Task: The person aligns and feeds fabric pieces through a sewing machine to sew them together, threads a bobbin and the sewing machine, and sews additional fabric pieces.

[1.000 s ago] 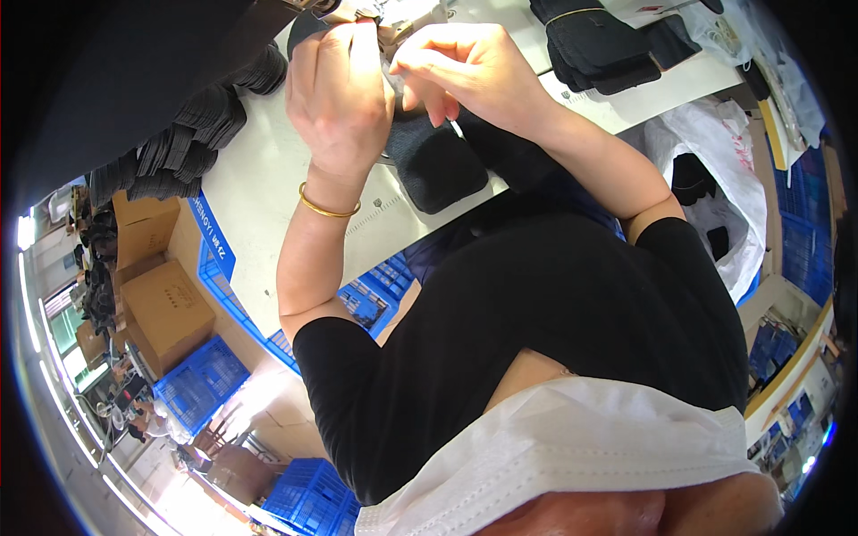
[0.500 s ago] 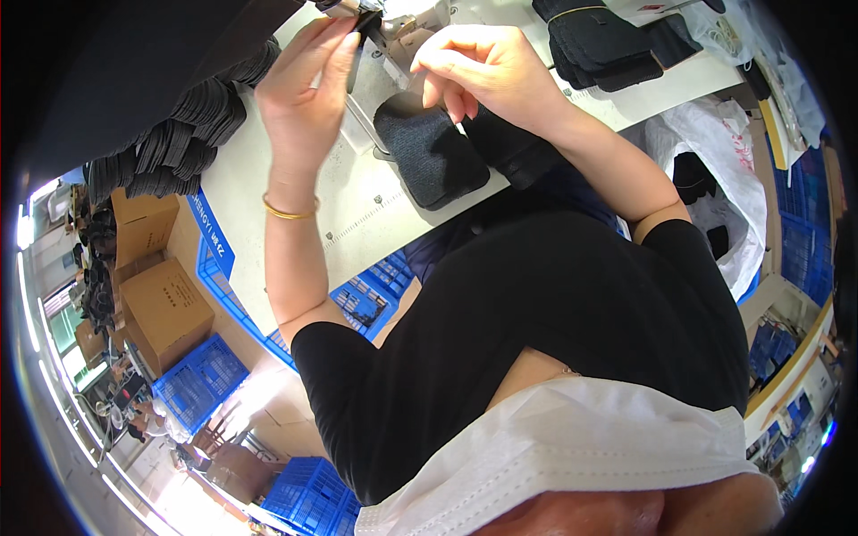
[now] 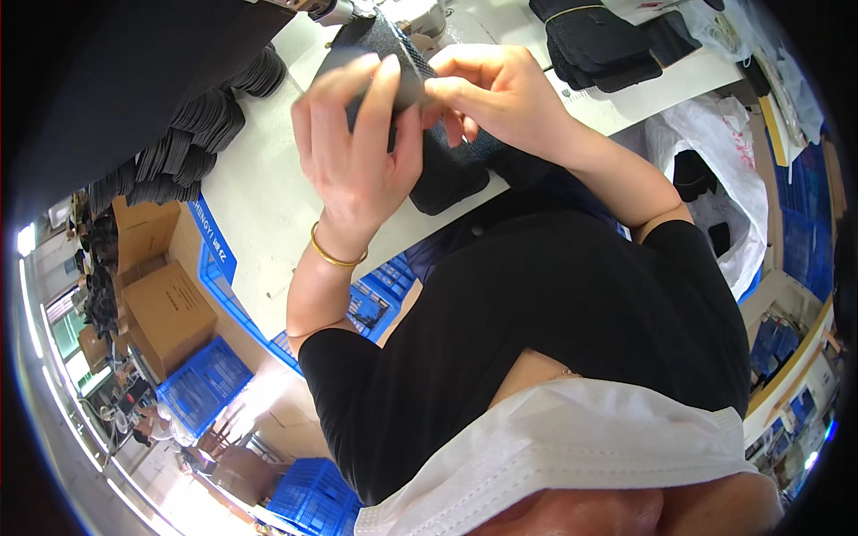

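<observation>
A black fabric piece (image 3: 368, 40) with a patterned edge strip lies at the sewing machine head (image 3: 332, 11). Over its near part, my left hand (image 3: 357, 147) has its fingers stretched and apart, slightly blurred. At the piece's right edge, my right hand (image 3: 509, 94) has thumb and fingers pinched together on the fabric. Below both hands, a second dark fabric piece (image 3: 447, 183) rests at the front edge of the white table (image 3: 255, 179), partly hidden by my left hand. Where my left fingertips touch the fabric is hard to see.
Stacked black pieces (image 3: 183, 143) line the table's left side. A banded black bundle (image 3: 594, 45) lies at the back right. A white plastic bag (image 3: 746, 179) with dark pieces hangs at the right. Cardboard boxes (image 3: 170, 308) and a blue crate (image 3: 206, 384) stand on the floor left.
My left hand has come down and to the right from the machine head. The black piece with the patterned edge now shows beneath the hands. My right hand has barely moved.
</observation>
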{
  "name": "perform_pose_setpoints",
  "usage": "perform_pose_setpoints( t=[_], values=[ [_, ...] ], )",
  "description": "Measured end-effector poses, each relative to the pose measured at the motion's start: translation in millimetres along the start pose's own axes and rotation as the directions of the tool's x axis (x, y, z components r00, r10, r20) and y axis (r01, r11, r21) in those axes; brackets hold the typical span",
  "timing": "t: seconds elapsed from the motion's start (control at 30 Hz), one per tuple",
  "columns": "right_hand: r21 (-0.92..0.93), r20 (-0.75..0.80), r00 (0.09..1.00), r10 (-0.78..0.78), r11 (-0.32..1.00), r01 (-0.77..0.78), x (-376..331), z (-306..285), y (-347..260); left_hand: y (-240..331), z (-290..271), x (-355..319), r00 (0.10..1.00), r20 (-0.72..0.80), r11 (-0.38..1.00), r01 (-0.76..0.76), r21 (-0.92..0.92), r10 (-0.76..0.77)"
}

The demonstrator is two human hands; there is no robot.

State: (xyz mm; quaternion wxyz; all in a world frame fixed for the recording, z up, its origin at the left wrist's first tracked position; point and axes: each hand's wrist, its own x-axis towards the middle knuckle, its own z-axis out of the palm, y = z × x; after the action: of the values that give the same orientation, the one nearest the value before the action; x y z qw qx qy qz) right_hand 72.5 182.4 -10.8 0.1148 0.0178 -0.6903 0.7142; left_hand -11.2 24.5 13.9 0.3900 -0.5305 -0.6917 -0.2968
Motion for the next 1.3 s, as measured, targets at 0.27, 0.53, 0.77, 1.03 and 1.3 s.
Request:
perform_pose_setpoints(
  t=[0.27, 0.53, 0.77, 1.03, 1.3],
  values=[
    [0.052, 0.016, 1.0, -0.022, 0.998, 0.021, -11, 2, -10, -6, 1, -13, 0.97, -0.007, 0.969, -0.244, -0.043, 0.244],
    [-0.035, -0.048, 0.999, 0.0, 0.999, -0.001, -7, 4, -14, 1, 8, -14, 0.977, -0.046, 0.974, -0.202, 0.101, 0.208],
    [-0.034, -0.059, 0.995, -0.082, 0.996, 0.08, 10, 3, -8, -22, 18, -9, 0.958, -0.058, 0.955, -0.275, 0.107, 0.282],
    [0.049, -0.11, 0.993, -0.051, 0.997, 0.057, 27, 4, -12, -46, 29, -2, 0.948, -0.108, 0.952, -0.289, 0.104, 0.299],
    [0.123, -0.11, 0.994, 0.013, 0.992, 0.0, 21, 0, -7, -52, 31, 7, 0.967, -0.063, 0.966, -0.239, 0.097, 0.246]
  ],
)
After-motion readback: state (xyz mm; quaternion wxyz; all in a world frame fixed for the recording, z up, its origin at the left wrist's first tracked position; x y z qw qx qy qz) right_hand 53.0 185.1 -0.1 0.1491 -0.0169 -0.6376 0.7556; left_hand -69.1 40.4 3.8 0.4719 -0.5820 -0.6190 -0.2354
